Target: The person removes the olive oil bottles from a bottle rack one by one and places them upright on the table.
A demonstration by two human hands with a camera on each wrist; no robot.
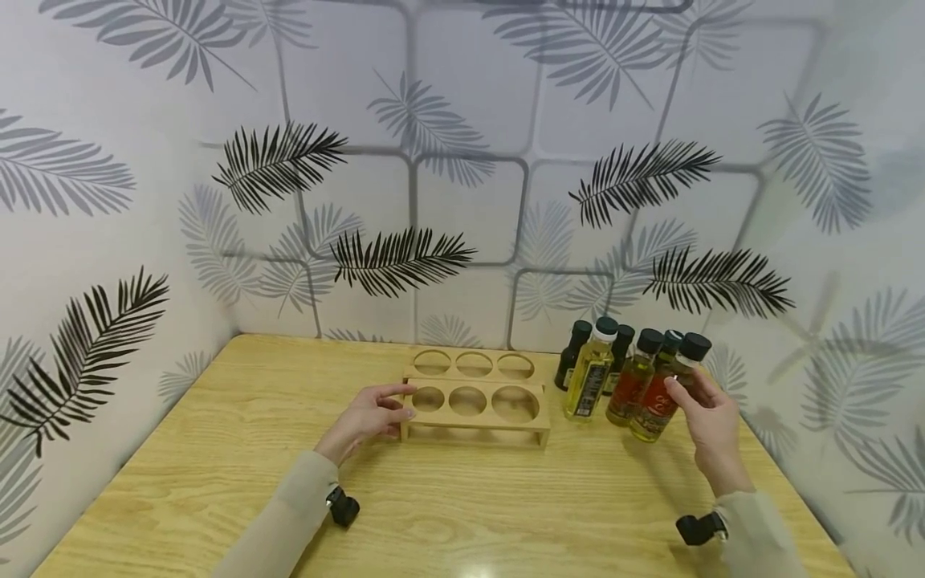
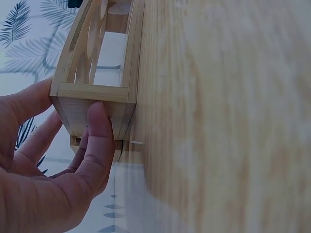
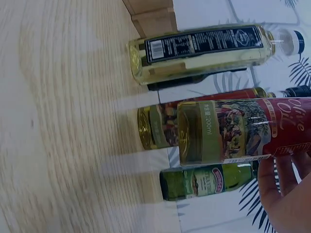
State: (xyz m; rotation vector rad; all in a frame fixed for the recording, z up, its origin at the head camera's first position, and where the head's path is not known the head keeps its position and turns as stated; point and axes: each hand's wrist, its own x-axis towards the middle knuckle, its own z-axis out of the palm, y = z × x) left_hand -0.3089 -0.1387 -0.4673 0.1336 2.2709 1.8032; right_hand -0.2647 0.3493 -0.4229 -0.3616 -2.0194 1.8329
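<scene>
My right hand grips an olive oil bottle with a red label and black cap. The bottle leans and its base appears raised off the table, in front of the other bottles. In the right wrist view, the olive oil label faces the camera, and fingers lie along the bottle's side. At the left end of a two-step wooden rack with round holes, my left hand holds the end panel between thumb and fingers. In the left wrist view, one fingertip presses the panel. The rack's holes hold nothing.
Right of the rack stand a clear bottle of yellow oil, a second red-labelled bottle, a green bottle and two dark bottles, one at the back. A leaf-patterned wall borders the wooden table.
</scene>
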